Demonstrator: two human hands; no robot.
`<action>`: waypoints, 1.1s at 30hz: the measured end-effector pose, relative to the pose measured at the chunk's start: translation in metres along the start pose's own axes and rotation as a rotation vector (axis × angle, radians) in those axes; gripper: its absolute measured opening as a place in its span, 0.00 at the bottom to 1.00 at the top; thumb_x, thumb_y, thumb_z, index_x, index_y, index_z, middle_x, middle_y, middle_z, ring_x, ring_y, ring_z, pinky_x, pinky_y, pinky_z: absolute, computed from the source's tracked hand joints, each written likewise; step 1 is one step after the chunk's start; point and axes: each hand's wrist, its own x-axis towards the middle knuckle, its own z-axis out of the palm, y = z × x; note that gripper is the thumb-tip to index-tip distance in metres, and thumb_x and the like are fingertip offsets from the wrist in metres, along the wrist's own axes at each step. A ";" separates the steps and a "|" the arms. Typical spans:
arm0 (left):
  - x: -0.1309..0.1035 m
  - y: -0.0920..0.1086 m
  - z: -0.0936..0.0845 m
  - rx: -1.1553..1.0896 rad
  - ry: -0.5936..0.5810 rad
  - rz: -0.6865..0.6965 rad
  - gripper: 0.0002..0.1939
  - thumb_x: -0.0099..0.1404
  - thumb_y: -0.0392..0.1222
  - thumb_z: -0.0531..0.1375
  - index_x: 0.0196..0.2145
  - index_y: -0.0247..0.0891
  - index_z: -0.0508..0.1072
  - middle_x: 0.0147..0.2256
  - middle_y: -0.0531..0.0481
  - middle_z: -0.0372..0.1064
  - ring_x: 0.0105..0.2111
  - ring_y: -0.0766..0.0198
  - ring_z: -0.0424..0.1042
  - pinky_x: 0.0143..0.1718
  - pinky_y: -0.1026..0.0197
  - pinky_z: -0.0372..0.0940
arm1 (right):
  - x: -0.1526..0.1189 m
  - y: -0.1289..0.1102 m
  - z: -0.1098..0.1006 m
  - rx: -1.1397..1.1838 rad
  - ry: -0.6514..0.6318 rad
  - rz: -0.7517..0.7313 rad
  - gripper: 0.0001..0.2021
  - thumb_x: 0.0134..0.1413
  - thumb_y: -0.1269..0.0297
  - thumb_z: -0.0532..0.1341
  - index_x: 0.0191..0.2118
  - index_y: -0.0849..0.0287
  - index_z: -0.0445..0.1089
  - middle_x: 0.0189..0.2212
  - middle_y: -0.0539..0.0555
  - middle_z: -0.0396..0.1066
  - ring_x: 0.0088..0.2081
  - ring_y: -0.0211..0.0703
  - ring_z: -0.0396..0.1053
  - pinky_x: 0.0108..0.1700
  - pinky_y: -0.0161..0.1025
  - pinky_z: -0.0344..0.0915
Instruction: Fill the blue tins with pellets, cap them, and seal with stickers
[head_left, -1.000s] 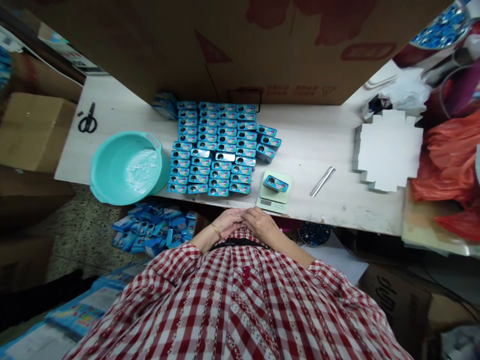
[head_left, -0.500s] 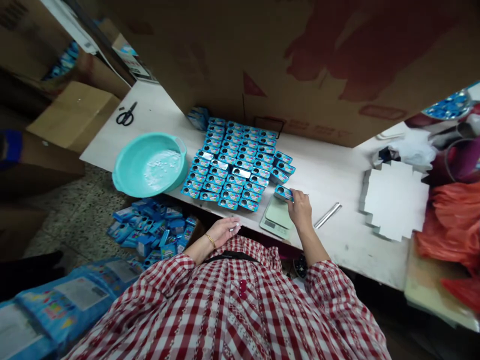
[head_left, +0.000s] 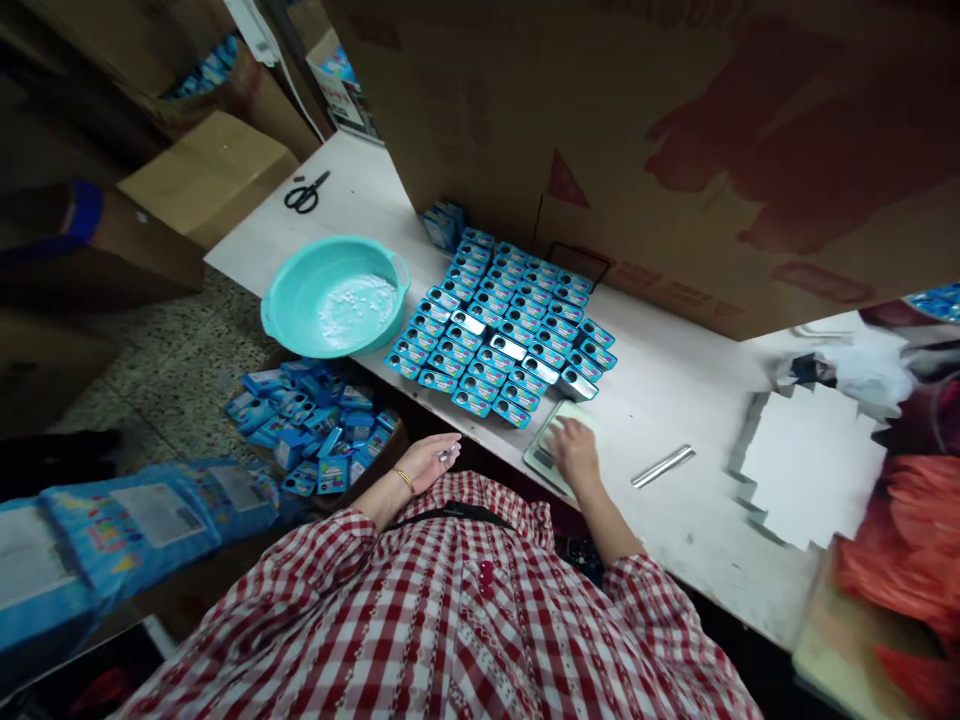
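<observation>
My left hand (head_left: 429, 463) is in front of the table edge at my waist, palm up. Its fingers are curled around something small and greyish-white that I cannot make out. Over the digital scale (head_left: 541, 458) is my right hand (head_left: 576, 455), smeared by motion, and its fingertips are unclear. Beyond the scale, small blue boxes (head_left: 486, 373) stand in close rows with their printed ends up. The nearest to my right hand is the end box (head_left: 578, 385) of the right-hand row. A turquoise basin (head_left: 281, 310) with small white pieces (head_left: 358, 310) inside stands left of the rows.
Behind the rows rises a large cardboard carton (head_left: 480, 130). Scissors (head_left: 306, 194) lie at the far left, a silver tube (head_left: 663, 466) right of the scale. Further right are white flat card (head_left: 814, 465) and red plastic bags (head_left: 907, 550). Loose blue packs (head_left: 315, 420) fill a box below the table.
My right hand has let go of a blue box, now at the end of the right-hand row, and moved back over the scale. My left hand stays low. The view has shifted.
</observation>
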 end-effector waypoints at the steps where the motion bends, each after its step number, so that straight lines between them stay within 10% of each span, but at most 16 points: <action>1: 0.000 -0.003 -0.001 0.000 -0.002 -0.004 0.07 0.57 0.24 0.57 0.30 0.28 0.74 0.24 0.46 0.70 0.23 0.73 0.68 0.26 0.72 0.66 | -0.003 -0.010 0.005 -0.034 -0.104 -0.074 0.17 0.57 0.59 0.52 0.49 0.58 0.68 0.52 0.60 0.64 0.54 0.51 0.57 0.55 0.50 0.52; 7: -0.002 -0.011 -0.016 -0.066 -0.008 0.035 0.06 0.53 0.23 0.60 0.29 0.26 0.74 0.22 0.46 0.69 0.22 0.72 0.68 0.27 0.70 0.65 | -0.026 -0.010 0.026 -0.200 -0.313 -0.086 0.21 0.57 0.56 0.48 0.52 0.59 0.65 0.56 0.58 0.60 0.61 0.52 0.47 0.60 0.55 0.40; 15: -0.013 0.021 -0.052 -0.416 0.031 0.151 0.07 0.57 0.24 0.54 0.30 0.27 0.72 0.27 0.42 0.71 0.29 0.67 0.72 0.35 0.66 0.68 | -0.066 0.061 0.028 -0.298 -0.144 0.172 0.22 0.51 0.62 0.47 0.46 0.65 0.70 0.54 0.63 0.60 0.58 0.59 0.52 0.54 0.55 0.54; 19: -0.019 0.095 -0.061 -0.622 -0.040 0.330 0.08 0.62 0.33 0.52 0.30 0.28 0.70 0.29 0.41 0.69 0.35 0.64 0.71 0.42 0.62 0.66 | -0.035 0.018 0.046 0.027 -0.053 0.023 0.22 0.50 0.57 0.48 0.40 0.66 0.72 0.46 0.67 0.66 0.48 0.56 0.63 0.51 0.53 0.60; 25: -0.030 0.214 -0.084 -0.495 -0.028 0.570 0.17 0.63 0.51 0.53 0.40 0.34 0.67 0.46 0.40 0.65 0.51 0.57 0.62 0.51 0.48 0.58 | 0.015 -0.111 0.056 0.382 -0.005 -0.006 0.22 0.51 0.52 0.51 0.42 0.62 0.71 0.49 0.64 0.64 0.50 0.55 0.63 0.53 0.54 0.59; 28: -0.031 0.198 -0.117 -0.408 -0.009 0.578 0.17 0.62 0.52 0.54 0.40 0.35 0.69 0.46 0.40 0.67 0.50 0.59 0.64 0.50 0.52 0.57 | 0.022 -0.162 0.055 0.520 -0.051 0.004 0.21 0.51 0.51 0.53 0.43 0.60 0.71 0.51 0.63 0.64 0.53 0.54 0.62 0.56 0.54 0.57; 30: -0.030 0.160 -0.154 -0.372 -0.047 0.466 0.16 0.62 0.51 0.54 0.33 0.34 0.71 0.33 0.43 0.72 0.37 0.63 0.71 0.44 0.56 0.62 | 0.027 -0.190 0.057 0.641 -0.149 0.051 0.21 0.48 0.50 0.56 0.41 0.59 0.72 0.49 0.61 0.66 0.52 0.54 0.63 0.56 0.52 0.57; 33: -0.032 0.092 -0.223 -0.278 0.193 0.301 0.18 0.60 0.52 0.55 0.21 0.35 0.67 0.11 0.57 0.55 0.14 0.72 0.57 0.27 0.64 0.63 | 0.047 -0.230 0.064 0.864 -0.368 0.237 0.23 0.43 0.48 0.61 0.42 0.60 0.72 0.43 0.60 0.72 0.46 0.52 0.68 0.52 0.50 0.63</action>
